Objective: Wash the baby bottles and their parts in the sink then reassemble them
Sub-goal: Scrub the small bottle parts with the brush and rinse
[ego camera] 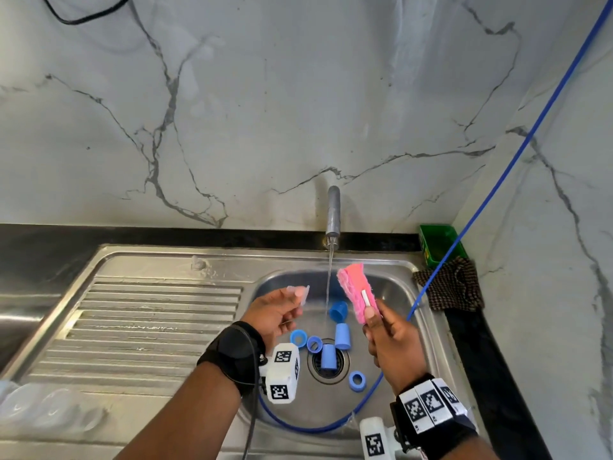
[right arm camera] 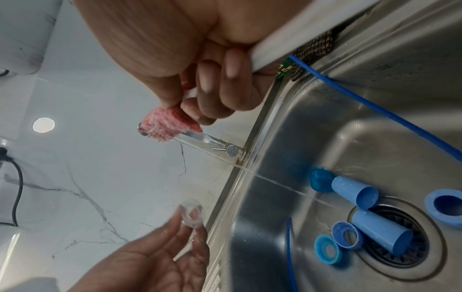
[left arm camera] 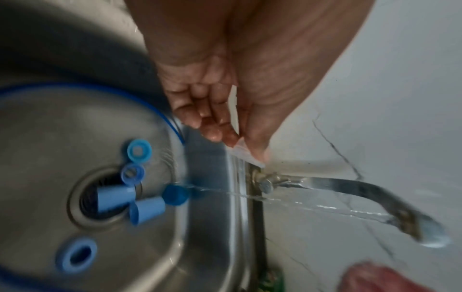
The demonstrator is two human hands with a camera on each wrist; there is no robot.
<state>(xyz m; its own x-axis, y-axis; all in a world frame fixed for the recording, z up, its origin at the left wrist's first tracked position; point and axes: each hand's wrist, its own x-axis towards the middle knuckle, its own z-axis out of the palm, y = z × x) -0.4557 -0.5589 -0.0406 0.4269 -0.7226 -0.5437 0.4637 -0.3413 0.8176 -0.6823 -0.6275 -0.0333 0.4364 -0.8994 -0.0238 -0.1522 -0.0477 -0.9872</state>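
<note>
My left hand [ego camera: 282, 310] pinches a clear silicone nipple [ego camera: 306, 294] between thumb and fingertips, just left of the running water; the nipple [left arm camera: 246, 156] also shows in the left wrist view and the nipple [right arm camera: 191, 212] in the right wrist view. My right hand [ego camera: 391, 340] grips the white handle of a pink sponge brush [ego camera: 356, 293], held upright to the right of the stream. Several blue caps [ego camera: 342, 336] and rings [ego camera: 298, 338] lie on the floor of the sink [ego camera: 285, 410] around the drain. Clear bottles [ego camera: 43, 406] rest at the lower left on the drainboard.
The tap [ego camera: 332, 210] runs a thin stream into the basin. A blue hose [ego camera: 497, 180] drops from the upper right and curls round the basin. A green box [ego camera: 441, 244] and a brown checked cloth [ego camera: 454, 287] sit at the sink's right corner.
</note>
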